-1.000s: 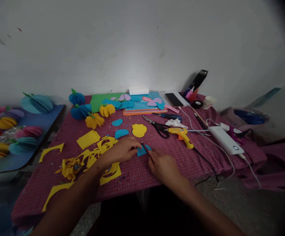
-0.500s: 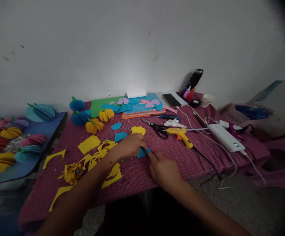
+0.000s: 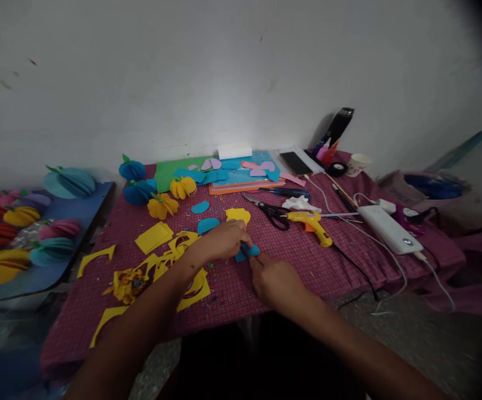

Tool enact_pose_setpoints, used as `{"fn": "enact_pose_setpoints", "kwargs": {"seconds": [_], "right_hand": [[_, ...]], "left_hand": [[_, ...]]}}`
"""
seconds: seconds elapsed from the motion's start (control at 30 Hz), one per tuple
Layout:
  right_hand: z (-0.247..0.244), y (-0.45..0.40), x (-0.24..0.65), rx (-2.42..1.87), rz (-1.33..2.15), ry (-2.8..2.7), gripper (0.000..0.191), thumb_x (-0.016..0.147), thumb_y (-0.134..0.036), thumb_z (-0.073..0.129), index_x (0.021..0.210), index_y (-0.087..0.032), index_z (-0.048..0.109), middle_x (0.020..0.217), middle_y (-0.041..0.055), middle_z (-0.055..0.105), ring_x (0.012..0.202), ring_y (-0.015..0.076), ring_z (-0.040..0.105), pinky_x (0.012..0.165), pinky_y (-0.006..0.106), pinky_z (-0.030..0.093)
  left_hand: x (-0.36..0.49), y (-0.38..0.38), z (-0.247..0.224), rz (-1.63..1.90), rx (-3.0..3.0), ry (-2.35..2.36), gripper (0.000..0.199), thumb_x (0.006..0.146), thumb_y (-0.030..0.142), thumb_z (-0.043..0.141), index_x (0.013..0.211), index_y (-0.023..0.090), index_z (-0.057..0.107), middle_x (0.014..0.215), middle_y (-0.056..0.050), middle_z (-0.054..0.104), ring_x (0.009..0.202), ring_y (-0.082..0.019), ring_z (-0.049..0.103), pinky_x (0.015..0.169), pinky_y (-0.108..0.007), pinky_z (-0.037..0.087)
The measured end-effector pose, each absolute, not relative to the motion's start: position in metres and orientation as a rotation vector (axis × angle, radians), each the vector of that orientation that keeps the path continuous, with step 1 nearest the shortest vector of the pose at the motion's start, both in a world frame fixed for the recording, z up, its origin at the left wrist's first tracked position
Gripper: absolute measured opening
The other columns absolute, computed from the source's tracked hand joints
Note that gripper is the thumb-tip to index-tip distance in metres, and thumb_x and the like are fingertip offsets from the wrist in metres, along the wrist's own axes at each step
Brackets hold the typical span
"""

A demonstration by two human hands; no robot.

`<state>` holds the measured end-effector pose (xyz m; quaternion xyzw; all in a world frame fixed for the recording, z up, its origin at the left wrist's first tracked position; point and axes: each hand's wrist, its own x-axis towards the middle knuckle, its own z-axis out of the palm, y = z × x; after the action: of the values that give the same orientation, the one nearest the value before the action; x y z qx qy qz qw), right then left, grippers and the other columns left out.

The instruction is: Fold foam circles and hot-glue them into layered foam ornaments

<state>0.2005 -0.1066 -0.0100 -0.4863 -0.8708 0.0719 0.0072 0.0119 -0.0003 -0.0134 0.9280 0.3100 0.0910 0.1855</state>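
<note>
My left hand point(image 3: 226, 240) and my right hand point(image 3: 273, 278) meet over the table, both with closed fingers on a small folded blue paper piece point(image 3: 253, 250). Part of it is hidden by the fingers. Just beyond my left hand lies a yellow paper cutout point(image 3: 238, 215). Two blue rounded cutouts, a nearer one point(image 3: 207, 224) and a farther one point(image 3: 200, 207), lie to its left. Yellow paper scraps point(image 3: 166, 264) are spread beside and under my left forearm. Black-handled scissors point(image 3: 271, 214) rest beyond my right hand.
A yellow glue gun point(image 3: 312, 223) with a black cord lies right of the scissors. White power bank point(image 3: 391, 229), phone point(image 3: 296, 163), black bottle point(image 3: 340, 126) and paper cup point(image 3: 358, 165) stand or lie at right. Finished paper pumpkins point(image 3: 162, 206) sit at left, more on a blue board point(image 3: 95, 216).
The view has shifted slightly, so the table's things appear a little farther right. Both hands stay on the blue paper, and more of it shows between them.
</note>
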Motion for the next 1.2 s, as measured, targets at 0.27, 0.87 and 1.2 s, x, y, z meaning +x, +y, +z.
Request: {"fn": "enact_pose_setpoints", "kwargs": {"seconds": [0.27,0.87,1.2], "right_hand": [[-0.011,-0.109,0.195,-1.451,0.216,-2.749,0.024,0.094,-0.014,0.044,0.108,-0.012,0.064,0.095,0.0121,0.068,0.073,0.0196,0.063,0.059,0.030,0.042],[-0.009,-0.114,0.202,-1.254,0.412,-2.618,0.025,0.094,-0.015,0.048,0.111,-0.014,0.067,0.099,0.0102,0.068,0.082,0.0182,0.064,0.073,0.029,0.051],[-0.030,-0.149,0.261,-1.253,0.508,-2.238,0.030,0.096,-0.018,0.050,0.120,-0.017,0.067,0.101,0.0096,0.072,0.089,0.0196,0.068,0.079,0.032,0.056]], "left_hand": [[0.012,0.001,-0.013,0.249,2.611,0.872,0.039,0.079,0.004,0.054,0.097,0.027,0.080,0.093,-0.005,0.065,0.087,-0.019,0.058,0.075,-0.030,0.045],[0.011,0.001,-0.016,0.280,2.579,0.854,0.039,0.083,0.005,0.051,0.101,0.027,0.079,0.097,-0.004,0.065,0.091,-0.018,0.059,0.080,-0.029,0.046],[0.006,0.000,-0.012,0.409,2.467,0.727,0.034,0.091,0.010,0.050,0.104,0.022,0.078,0.094,-0.006,0.069,0.089,-0.016,0.060,0.084,-0.028,0.046]]}}
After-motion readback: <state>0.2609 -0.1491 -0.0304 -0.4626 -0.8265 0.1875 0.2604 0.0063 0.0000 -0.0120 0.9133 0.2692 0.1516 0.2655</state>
